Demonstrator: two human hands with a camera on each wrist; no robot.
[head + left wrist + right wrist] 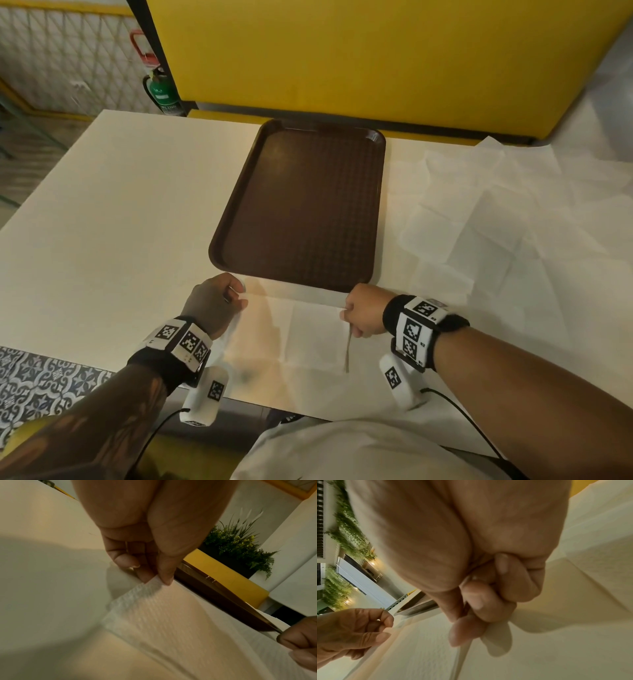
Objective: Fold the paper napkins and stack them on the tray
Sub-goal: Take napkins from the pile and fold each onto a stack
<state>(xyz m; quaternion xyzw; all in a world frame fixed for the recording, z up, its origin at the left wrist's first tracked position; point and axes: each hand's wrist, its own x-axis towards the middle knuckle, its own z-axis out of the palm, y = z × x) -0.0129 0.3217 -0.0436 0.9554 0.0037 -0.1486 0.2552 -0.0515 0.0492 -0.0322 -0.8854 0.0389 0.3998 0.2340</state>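
**A:** Zero napkins on the tray (239, 192) so far, it sits bare at the far middle of the worktop (113, 219). How far along would you call this?

**B:** Barely started, I'd say. One napkin (308, 339) lies open at the near edge, just in front of the tray. The left hand (214, 305) pinches its far left corner, the right hand (363, 313) pinches its far right corner, both clamped on paper.

**A:** And the rest?

**B:** A loose spread of unfolded napkins (507, 219) covers the right side. Looks like the first fold is only beginning, so all the folding and stacking is left.
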